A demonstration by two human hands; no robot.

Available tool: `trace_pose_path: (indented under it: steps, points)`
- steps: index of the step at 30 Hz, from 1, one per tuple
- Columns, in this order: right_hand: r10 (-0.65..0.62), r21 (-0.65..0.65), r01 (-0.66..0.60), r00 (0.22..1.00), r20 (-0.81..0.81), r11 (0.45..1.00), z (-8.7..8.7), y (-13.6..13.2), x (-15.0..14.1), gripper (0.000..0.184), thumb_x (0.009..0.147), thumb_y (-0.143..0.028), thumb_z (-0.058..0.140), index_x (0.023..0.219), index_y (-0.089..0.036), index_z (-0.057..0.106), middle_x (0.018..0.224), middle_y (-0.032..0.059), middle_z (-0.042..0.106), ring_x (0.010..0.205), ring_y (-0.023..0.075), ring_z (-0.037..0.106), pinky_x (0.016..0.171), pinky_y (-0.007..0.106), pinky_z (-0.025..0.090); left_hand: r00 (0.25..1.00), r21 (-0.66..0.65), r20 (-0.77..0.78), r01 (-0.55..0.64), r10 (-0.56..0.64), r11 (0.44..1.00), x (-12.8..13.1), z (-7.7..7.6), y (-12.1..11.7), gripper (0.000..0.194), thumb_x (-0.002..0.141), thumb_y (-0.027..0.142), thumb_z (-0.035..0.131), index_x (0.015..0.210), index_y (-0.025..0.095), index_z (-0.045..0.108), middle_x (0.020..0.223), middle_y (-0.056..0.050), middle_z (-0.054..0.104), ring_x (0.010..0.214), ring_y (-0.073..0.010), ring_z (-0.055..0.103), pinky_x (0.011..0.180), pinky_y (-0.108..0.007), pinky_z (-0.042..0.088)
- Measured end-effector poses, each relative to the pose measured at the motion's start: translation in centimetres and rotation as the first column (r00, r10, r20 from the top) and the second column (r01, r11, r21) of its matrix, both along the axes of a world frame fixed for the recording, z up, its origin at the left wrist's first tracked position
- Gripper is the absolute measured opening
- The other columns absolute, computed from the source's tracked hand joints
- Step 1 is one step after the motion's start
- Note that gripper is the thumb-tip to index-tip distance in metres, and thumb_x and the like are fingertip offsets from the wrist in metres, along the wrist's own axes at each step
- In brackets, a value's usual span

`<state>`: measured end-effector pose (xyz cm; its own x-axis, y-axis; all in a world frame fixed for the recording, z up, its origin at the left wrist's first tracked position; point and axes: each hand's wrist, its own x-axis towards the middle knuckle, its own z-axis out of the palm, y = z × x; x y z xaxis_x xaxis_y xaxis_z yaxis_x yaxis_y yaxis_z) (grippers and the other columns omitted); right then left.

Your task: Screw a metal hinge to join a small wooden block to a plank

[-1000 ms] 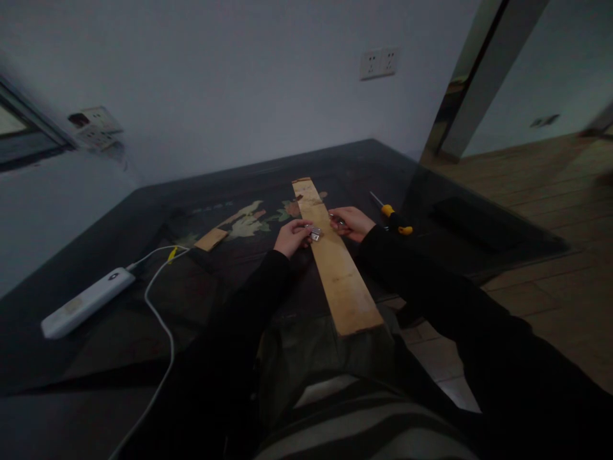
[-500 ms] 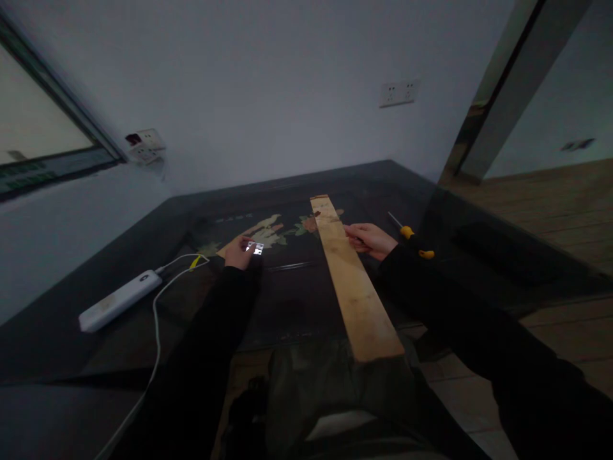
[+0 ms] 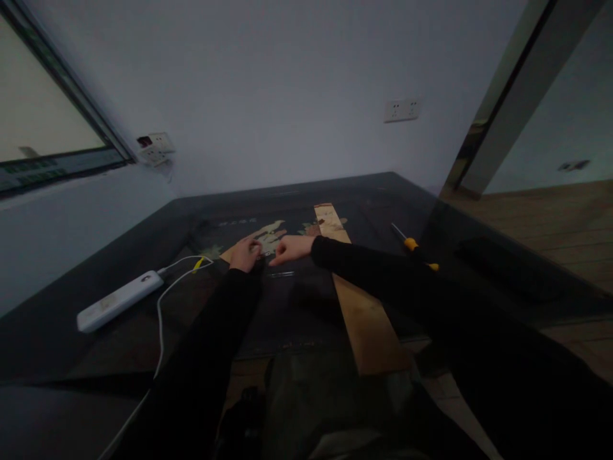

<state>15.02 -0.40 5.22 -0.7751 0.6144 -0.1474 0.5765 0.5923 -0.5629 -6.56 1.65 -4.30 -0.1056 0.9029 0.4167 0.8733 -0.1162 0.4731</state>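
Observation:
My left hand (image 3: 245, 253) is curled over the near end of a small wooden block (image 3: 227, 254) on the dark table (image 3: 306, 306). Its fingers close on a small metal piece that is mostly hidden in the dim light. My right hand (image 3: 290, 248) reaches across from the right, fingers pinched, with the tips almost touching my left hand. What the pinch holds is too small to make out. My right sleeve crosses over a long wooden plank (image 3: 368, 326) that runs away from me and overhangs the table's near edge.
A yellow-handled screwdriver (image 3: 412, 245) lies right of the plank. A white power bank (image 3: 119, 300) with a white cable (image 3: 160, 300) sits at the left. A flat black object (image 3: 498, 263) lies far right. Walls close the back and left; wood floor shows at the right.
My left hand carried the metal piece from the plank leftward to the small block. My right hand then left the plank and crossed over to meet it. The view tilted upward.

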Motion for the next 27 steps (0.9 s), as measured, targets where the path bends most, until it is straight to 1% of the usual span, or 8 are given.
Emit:
trace_pose_path:
  steps: [3, 6, 9, 12, 15, 19, 23, 27]
  points:
    - [0.061, 0.132, -0.083, 0.985, 0.162, 0.988, -1.3, -0.6, -4.3, 0.030, 0.078, -0.041, 0.068, 0.066, -0.013, 0.066, 0.056, -0.0007, 0.058, 0.056, 0.0105, 0.053, 0.053, 0.021, 0.037, 0.998, 0.080, 0.022, -0.058, 0.056, 0.995, -1.5, 1.7, -0.7, 0.016, 0.078, 0.025, 0.056, 0.084, 0.016, 0.066, 0.091, -0.010, 0.067, 0.089, -0.0229, 0.062, 0.085, -0.031, 0.045]
    - [0.042, 0.163, -0.074, 0.980, 0.194, 0.984, -2.9, -1.0, -7.1, 0.030, 0.078, -0.041, 0.068, 0.075, -0.011, 0.071, 0.078, 0.0086, 0.070, 0.075, 0.0191, 0.064, 0.061, 0.024, 0.044, 0.991, 0.123, 0.096, -0.100, 0.088, 0.987, -3.0, 3.2, -1.6, 0.022, 0.081, 0.028, 0.052, 0.091, 0.016, 0.066, 0.093, -0.008, 0.069, 0.087, -0.0206, 0.063, 0.083, -0.029, 0.047]
    - [0.031, 0.170, -0.063, 0.982, 0.187, 0.983, -4.3, -1.0, -9.1, 0.028, 0.077, -0.037, 0.068, 0.085, -0.011, 0.071, 0.094, 0.0128, 0.072, 0.088, 0.0235, 0.067, 0.065, 0.026, 0.047, 0.990, 0.036, 0.101, -0.106, 0.102, 0.994, -4.0, 3.9, -2.2, 0.023, 0.080, 0.030, 0.054, 0.094, 0.017, 0.067, 0.091, -0.007, 0.071, 0.086, -0.0201, 0.064, 0.081, -0.029, 0.048]
    - [0.032, 0.183, -0.061, 0.987, 0.156, 0.981, -5.4, -0.9, -10.5, 0.023, 0.077, -0.028, 0.066, 0.094, -0.012, 0.070, 0.105, 0.0130, 0.071, 0.098, 0.0246, 0.066, 0.074, 0.026, 0.050, 0.995, -0.035, 0.071, -0.070, 0.072, 0.997, -4.3, 4.0, -2.3, 0.022, 0.078, 0.027, 0.056, 0.093, 0.016, 0.068, 0.091, -0.008, 0.072, 0.085, -0.0202, 0.065, 0.082, -0.030, 0.048]
    - [0.039, 0.210, -0.063, 0.992, 0.118, 0.976, -6.2, -1.1, -11.4, 0.023, 0.081, -0.020, 0.057, 0.100, -0.012, 0.068, 0.111, 0.0144, 0.069, 0.104, 0.0254, 0.065, 0.082, 0.029, 0.050, 0.996, -0.035, 0.066, -0.053, 0.055, 0.998, -4.4, 3.8, -2.2, 0.022, 0.078, 0.027, 0.056, 0.094, 0.016, 0.068, 0.091, -0.008, 0.072, 0.086, -0.0202, 0.066, 0.082, -0.030, 0.049]
    - [0.036, 0.275, -0.058, 0.996, 0.083, 0.960, -6.6, -1.9, -11.2, 0.028, 0.084, -0.016, 0.049, 0.108, -0.009, 0.063, 0.120, 0.0209, 0.062, 0.108, 0.0283, 0.063, 0.087, 0.037, 0.051, 0.996, -0.090, 0.059, -0.054, 0.060, 0.994, -4.1, 3.7, -2.1, 0.025, 0.078, 0.028, 0.056, 0.096, 0.015, 0.068, 0.092, -0.009, 0.073, 0.086, -0.0205, 0.067, 0.080, -0.029, 0.051]
    - [0.027, 0.353, -0.050, 0.997, 0.068, 0.934, -6.4, -2.9, -10.5, 0.036, 0.088, -0.014, 0.041, 0.122, -0.008, 0.054, 0.127, 0.0221, 0.055, 0.108, 0.0298, 0.063, 0.089, 0.044, 0.052, 0.998, -0.132, 0.009, -0.053, 0.054, 0.990, -3.6, 3.7, -2.2, 0.027, 0.079, 0.027, 0.056, 0.098, 0.012, 0.068, 0.095, -0.011, 0.073, 0.086, -0.0200, 0.068, 0.080, -0.029, 0.052]
    - [0.042, 0.397, -0.077, 0.994, 0.097, 0.914, -5.8, -3.4, -9.9, 0.037, 0.091, -0.015, 0.038, 0.125, -0.009, 0.051, 0.131, 0.0204, 0.053, 0.109, 0.0316, 0.062, 0.090, 0.047, 0.051, 0.998, -0.144, -0.029, -0.060, 0.056, 0.988, -3.3, 3.7, -2.3, 0.026, 0.079, 0.026, 0.056, 0.098, 0.014, 0.068, 0.093, -0.009, 0.073, 0.084, -0.0192, 0.068, 0.079, -0.028, 0.052]
